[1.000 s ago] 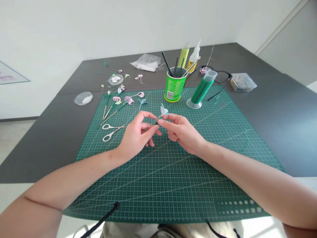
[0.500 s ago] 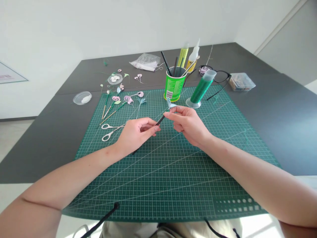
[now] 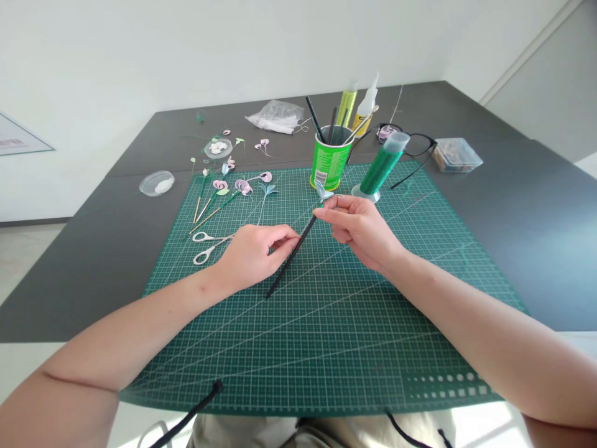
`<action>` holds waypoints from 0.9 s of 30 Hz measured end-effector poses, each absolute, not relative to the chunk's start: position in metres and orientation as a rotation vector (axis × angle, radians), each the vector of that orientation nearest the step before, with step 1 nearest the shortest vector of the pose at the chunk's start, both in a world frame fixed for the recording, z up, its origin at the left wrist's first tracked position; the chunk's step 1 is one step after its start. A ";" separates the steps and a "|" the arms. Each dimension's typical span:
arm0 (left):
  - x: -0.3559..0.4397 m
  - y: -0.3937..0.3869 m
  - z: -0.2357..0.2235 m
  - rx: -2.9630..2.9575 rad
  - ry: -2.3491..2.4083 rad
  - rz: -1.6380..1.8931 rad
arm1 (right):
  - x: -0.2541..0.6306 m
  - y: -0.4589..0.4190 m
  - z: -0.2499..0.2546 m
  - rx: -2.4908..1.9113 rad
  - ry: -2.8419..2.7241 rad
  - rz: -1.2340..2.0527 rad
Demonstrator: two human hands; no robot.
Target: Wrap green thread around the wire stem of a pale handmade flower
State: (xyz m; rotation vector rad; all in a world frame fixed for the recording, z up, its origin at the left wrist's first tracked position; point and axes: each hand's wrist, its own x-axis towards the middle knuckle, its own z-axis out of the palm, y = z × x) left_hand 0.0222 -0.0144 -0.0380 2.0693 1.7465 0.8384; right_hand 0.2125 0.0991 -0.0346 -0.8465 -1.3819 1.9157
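Fingers of the left hand point(image 3: 255, 254) and right hand point(image 3: 362, 229) clamp a black stick point(image 3: 283, 272), slanted over a green mat point(image 3: 326, 348), with a blue flower point(image 3: 321, 191) at its upper end. Scissors point(image 3: 220, 245) lie beside the left hand; a cup point(image 3: 332, 163) and a spool point(image 3: 380, 169) stand toward the mat's far edge.

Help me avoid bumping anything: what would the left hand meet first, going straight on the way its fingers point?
Beyond the black stick it pinches, the left hand would most likely meet the right hand, which lies in that line; one view leaves depth unclear.
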 end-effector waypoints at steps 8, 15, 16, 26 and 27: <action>0.022 -0.015 -0.036 2.113 1.682 0.629 | 0.219 0.111 -0.032 -0.823 -1.327 1.882; 0.024 -0.010 -0.036 1.178 1.215 0.967 | 0.215 0.095 -0.033 -0.724 -1.412 2.096; 0.026 -0.010 -0.036 1.066 1.124 0.976 | 0.214 0.092 -0.034 -0.705 -1.422 2.114; 0.041 -0.021 -0.031 0.829 1.020 0.962 | 0.207 0.083 -0.040 -0.565 -1.447 2.202; 0.040 -0.022 -0.032 0.844 1.020 0.967 | 0.207 0.083 -0.040 -0.562 -1.446 2.206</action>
